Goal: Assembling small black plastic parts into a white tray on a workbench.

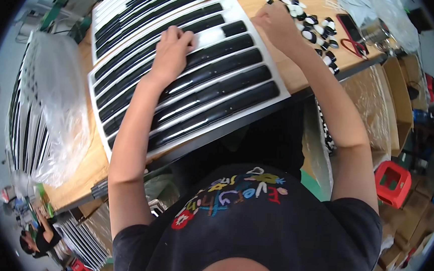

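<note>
A white tray (282, 84) lies on the wooden table, lined with rows of glossy black strips (224, 74). One row has a bare white stretch (210, 37) between black parts. My left hand (173, 49) rests over the rows beside that stretch, fingers bent and fingertips down; whether they pinch anything is hidden. Just past the tray's right edge, my right hand (277, 26) is closed near the tabletop. What it holds, if anything, cannot be made out. Small black-and-white pieces (308, 36) lie scattered to its right.
A second tray of black strips (150, 5) lies behind the first. A phone (349, 26), red-handled scissors (355, 48) and clear plastic (394, 14) are at the far right. Plastic wrap (61, 89) hangs at the left. A red stool (393, 184) stands right; another person (44, 236) is lower left.
</note>
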Tool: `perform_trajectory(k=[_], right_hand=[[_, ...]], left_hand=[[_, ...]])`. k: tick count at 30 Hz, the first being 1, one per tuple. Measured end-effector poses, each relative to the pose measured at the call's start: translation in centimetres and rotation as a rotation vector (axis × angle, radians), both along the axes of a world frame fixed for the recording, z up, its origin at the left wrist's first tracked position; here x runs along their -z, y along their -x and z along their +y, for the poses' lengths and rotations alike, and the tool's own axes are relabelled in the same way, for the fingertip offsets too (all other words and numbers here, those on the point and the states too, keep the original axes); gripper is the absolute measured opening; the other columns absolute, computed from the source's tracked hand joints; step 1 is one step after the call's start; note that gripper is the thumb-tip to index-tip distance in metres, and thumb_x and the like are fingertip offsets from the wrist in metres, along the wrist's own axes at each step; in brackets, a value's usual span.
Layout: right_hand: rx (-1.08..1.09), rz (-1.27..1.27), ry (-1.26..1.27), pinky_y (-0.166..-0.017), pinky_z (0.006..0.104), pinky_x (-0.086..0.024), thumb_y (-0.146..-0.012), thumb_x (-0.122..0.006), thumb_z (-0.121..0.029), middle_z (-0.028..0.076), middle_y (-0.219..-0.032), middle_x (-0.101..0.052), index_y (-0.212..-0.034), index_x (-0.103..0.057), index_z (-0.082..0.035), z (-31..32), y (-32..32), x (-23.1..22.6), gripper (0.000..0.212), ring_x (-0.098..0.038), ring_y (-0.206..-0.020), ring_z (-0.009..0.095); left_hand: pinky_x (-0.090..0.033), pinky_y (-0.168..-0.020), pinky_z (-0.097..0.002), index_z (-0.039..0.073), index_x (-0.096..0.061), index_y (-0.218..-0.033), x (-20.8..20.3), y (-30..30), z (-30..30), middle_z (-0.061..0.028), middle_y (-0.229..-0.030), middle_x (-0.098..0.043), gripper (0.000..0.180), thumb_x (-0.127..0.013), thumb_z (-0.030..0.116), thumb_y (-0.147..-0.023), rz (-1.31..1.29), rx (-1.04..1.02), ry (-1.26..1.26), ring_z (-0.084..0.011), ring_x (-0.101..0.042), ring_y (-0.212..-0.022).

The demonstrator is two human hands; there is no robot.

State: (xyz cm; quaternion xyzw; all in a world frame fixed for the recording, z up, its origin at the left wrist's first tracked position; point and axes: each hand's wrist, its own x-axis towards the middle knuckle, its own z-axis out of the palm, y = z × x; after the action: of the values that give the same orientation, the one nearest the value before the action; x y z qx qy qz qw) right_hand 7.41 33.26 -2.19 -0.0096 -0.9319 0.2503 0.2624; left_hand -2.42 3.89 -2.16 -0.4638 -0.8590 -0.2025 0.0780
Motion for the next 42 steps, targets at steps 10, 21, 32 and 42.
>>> perform_trajectory(k=[10, 21, 32, 42], right_hand=[[0.429, -0.242, -0.313, -0.075, 0.0376, -0.049, -0.084, -0.073, -0.021, 0.015, -0.093, -0.06, -0.099, -0.061, 0.001, 9.9, -9.4, 1.4, 0.03, -0.06, -0.088, 0.03], [-0.097, -0.184, 0.68, -0.062, 0.0201, -0.04, -0.083, -0.076, -0.015, -0.004, -0.075, -0.054, -0.091, -0.054, -0.005, -5.8, -10.7, -5.9, 0.025, -0.048, -0.066, 0.003], [-0.162, -0.277, 0.46, -0.053, 0.0197, -0.029, -0.081, -0.078, -0.02, -0.007, -0.065, -0.041, -0.084, -0.052, -0.007, -8.0, -8.7, -8.8, 0.029, -0.035, -0.059, 0.002], [-0.217, -0.411, 0.318, -0.056, 0.0194, -0.036, -0.081, -0.077, -0.019, -0.006, -0.067, -0.051, -0.088, -0.059, -0.006, -8.1, -7.1, -9.7, 0.023, -0.045, -0.06, 0.002]], left_hand=[[-0.046, -0.073, -0.0302, 0.006, -0.05, -0.107, -2.5, -4.0, 2.8, -0.0072, -0.093, -0.059, 0.031, -0.071, 0.004, -0.085, -0.38, -0.059, -0.559, -0.0184, -0.06, -0.079], [-0.045, -0.068, -0.0206, 0.001, -0.056, -0.115, -2.5, -12.6, 4.2, -0.0025, -0.09, -0.061, 0.024, -0.063, 0.012, -0.095, -1.283, 0.042, -0.925, -0.0082, -0.057, -0.076], [-0.045, -0.072, -0.0227, 0.001, -0.05, -0.117, -3.1, -12.1, 2.7, -0.0067, -0.091, -0.06, 0.024, -0.059, 0.008, -0.096, -1.178, 0.072, -0.991, -0.0109, -0.056, -0.081], [-0.046, -0.073, -0.0235, 0.001, -0.05, -0.115, -4.0, -11.5, 1.7, -0.0066, -0.093, -0.06, 0.021, -0.058, 0.008, -0.096, -1.202, 0.112, -0.984, -0.0108, -0.057, -0.082]])
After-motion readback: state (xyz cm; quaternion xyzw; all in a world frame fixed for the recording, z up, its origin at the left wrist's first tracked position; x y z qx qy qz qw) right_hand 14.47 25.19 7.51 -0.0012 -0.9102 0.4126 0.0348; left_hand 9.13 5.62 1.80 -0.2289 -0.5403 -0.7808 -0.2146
